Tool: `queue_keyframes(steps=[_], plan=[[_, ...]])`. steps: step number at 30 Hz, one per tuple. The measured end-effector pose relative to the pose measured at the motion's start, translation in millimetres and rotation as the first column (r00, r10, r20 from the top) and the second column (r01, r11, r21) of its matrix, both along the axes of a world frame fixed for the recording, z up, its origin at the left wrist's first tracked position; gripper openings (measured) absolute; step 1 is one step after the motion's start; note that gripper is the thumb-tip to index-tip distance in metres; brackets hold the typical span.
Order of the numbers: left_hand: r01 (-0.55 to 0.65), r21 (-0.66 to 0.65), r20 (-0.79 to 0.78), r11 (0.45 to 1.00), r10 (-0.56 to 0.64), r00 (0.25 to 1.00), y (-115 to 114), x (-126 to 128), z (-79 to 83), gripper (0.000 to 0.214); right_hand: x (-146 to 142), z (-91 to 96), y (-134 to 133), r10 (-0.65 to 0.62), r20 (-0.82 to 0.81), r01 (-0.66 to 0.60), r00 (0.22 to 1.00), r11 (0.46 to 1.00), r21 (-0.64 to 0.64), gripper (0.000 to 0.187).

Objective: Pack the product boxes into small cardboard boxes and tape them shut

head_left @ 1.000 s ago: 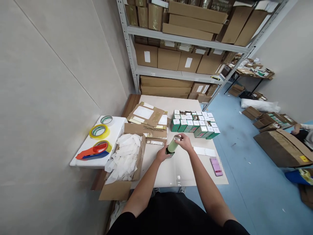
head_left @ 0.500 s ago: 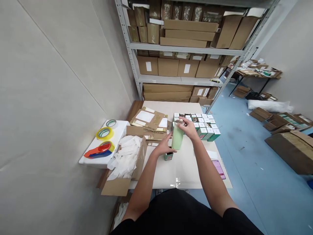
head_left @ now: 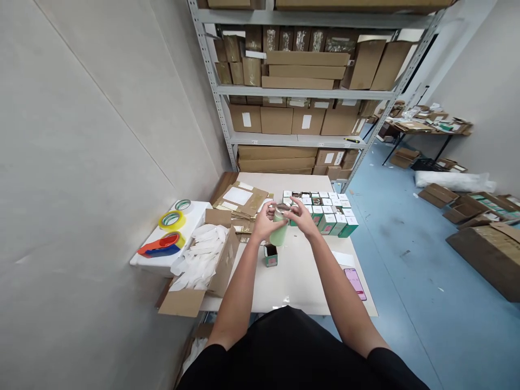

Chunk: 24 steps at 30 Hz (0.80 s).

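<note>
I see the left hand (head_left: 265,223) curled round a pale-green cylindrical tumbler (head_left: 278,236), the right hand (head_left: 303,219) pinching its silvery top (head_left: 283,207).

Bare counter (head_left: 298,281) opens from 5 o'clock of a green tumbler (head_left: 278,236), held by a person's left hand (head_left: 265,223) and right hand (head_left: 303,219), and runs between the forearms to the near edge; 12 o'clock points away from the wearer. A small open box (head_left: 271,259) stands just below the tumbler, between 6 and 7. Rows of green-and-white boxes (head_left: 327,223) block 2 o'clock, while stacked cardboard (head_left: 259,199) crowds 10 to 11; only a narrow gap at 12 parts them, leading to a bare strip before the shelving rack (head_left: 304,93). A carton (head_left: 222,266) of white strips walls off 8 to 9. A phone (head_left: 355,284) lies at 4.
</note>
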<state>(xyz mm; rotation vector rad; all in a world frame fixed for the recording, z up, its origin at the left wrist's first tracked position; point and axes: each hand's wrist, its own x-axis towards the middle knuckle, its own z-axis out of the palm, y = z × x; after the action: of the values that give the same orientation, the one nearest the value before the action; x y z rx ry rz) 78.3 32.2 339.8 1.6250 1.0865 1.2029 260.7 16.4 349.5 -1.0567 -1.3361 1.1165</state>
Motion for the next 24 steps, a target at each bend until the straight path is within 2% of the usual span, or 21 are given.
queue_keyframes(steps=[4,6,8,10,13,15,17,21,24], plan=[[0.048,-0.028,0.134,0.998,-0.044,0.990,5.2,-2.1,1.0,0.093,18.2,-19.3,-20.9,0.238,-0.106,-0.248,0.966,0.964,-0.092,0.095],[0.099,-0.049,0.196,0.994,-0.088,0.977,6.2,-1.7,2.7,0.099,19.0,-30.0,-28.3,0.288,-0.139,-0.304,0.947,0.946,-0.112,0.105],[0.135,-0.085,0.242,0.987,-0.111,0.964,5.1,0.2,5.1,0.102,14.7,-38.0,-32.4,0.233,-0.158,-0.251,0.960,0.962,-0.109,0.113],[0.133,-0.112,0.250,0.985,-0.101,0.963,2.4,2.9,8.4,0.103,8.5,-42.1,-34.3,0.128,-0.142,-0.141,0.982,0.986,-0.090,0.117],[0.050,-0.132,0.205,0.990,-0.022,0.979,-1.6,6.9,15.9,0.107,0.7,-42.4,-37.3,-0.003,-0.080,-0.001,0.997,0.999,-0.048,0.117],[-0.001,-0.155,0.195,0.988,0.031,0.980,-2.9,8.3,21.6,0.109,-1.7,-40.7,-40.5,-0.046,-0.046,0.045,0.998,0.998,-0.033,0.117],[-0.010,-0.177,0.222,0.984,0.050,0.974,-3.1,8.1,26.2,0.110,-2.0,-38.9,-44.1,-0.020,-0.043,0.019,0.999,0.999,-0.035,0.117],[0.065,-0.208,0.318,0.976,0.005,0.948,-1.7,4.6,26.9,0.119,-1.7,-37.5,-48.2,0.168,-0.110,-0.177,0.980,0.981,-0.076,0.113],[0.125,-0.224,0.369,0.967,-0.035,0.929,0.9,2.7,21.2,0.123,-5.4,-39.3,-47.6,0.161,-0.117,-0.172,0.980,0.981,-0.095,0.115]])
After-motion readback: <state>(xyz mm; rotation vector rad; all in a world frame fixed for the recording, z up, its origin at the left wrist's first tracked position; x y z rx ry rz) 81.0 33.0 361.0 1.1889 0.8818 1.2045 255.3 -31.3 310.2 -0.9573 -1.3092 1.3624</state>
